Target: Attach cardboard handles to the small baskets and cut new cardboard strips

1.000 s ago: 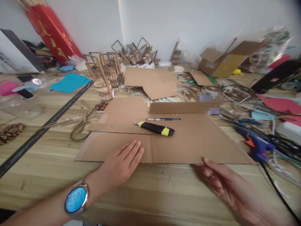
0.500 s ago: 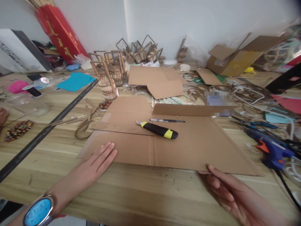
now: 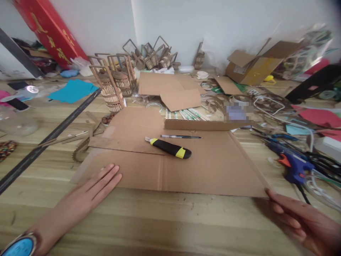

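Two hands are touching a cardboard sheet (image 3: 210, 170) on the table (image 3: 149, 227).
The left hand (image 3: 84, 195) is lying flat, fingers straight, gripping nothing; the right hand (image 3: 301, 217) is pinching the near right corner, fingertips hiding underneath. The watch (image 3: 21, 248) is running out of view.

The table (image 3: 138, 227) was seen through one head-worn camera, from above its near side, with the lens pointed forward and tilted down. The left hand (image 3: 97, 188), at eight o'clock, and the right hand (image 3: 295, 215), at four, were taken in from close range; the cardboard sheet (image 3: 207, 174) was framed toward six, and the pale wall (image 3: 181, 28) was shown farther off at twelve.
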{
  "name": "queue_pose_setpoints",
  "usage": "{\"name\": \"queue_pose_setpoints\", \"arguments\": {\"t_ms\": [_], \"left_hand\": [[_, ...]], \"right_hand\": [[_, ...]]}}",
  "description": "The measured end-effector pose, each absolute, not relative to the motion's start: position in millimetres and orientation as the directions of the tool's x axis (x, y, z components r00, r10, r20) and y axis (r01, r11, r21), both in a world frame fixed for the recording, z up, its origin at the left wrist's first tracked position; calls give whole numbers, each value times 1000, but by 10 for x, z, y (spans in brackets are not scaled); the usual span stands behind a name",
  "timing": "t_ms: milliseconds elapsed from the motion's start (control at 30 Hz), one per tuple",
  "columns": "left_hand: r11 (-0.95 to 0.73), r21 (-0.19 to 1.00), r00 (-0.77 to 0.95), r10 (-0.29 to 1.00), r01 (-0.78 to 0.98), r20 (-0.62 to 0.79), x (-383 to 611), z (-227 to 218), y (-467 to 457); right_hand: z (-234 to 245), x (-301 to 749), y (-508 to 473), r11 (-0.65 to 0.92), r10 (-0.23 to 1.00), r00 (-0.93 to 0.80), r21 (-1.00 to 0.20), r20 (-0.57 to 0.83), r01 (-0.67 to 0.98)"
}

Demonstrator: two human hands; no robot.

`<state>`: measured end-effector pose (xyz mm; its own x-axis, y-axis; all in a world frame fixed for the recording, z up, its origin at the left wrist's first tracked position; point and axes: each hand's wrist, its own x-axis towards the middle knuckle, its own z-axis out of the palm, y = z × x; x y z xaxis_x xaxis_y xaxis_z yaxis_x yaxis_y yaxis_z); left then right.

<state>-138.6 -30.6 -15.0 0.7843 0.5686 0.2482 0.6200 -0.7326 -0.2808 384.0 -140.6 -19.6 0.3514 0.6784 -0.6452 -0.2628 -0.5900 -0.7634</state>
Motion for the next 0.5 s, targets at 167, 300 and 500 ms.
{"name": "queue_pose_setpoints", "arguments": {"t_ms": [167,300,500], "left_hand": [[-758,-295,812,562,582,159,-1435,-125,-280],[-777,-216,806,577,591,131,-1471,-193,-264],[-780,-110,785,595,616,171,-1511,-343,-269]], "right_hand": [[-118,3792,-1361,-702,690,247,-712,-680,-1],[-74,3888,-1271,-722,664,292,-488,-689,490],[217,3655,-959,-382,916,326,-261,-232,887]]}}
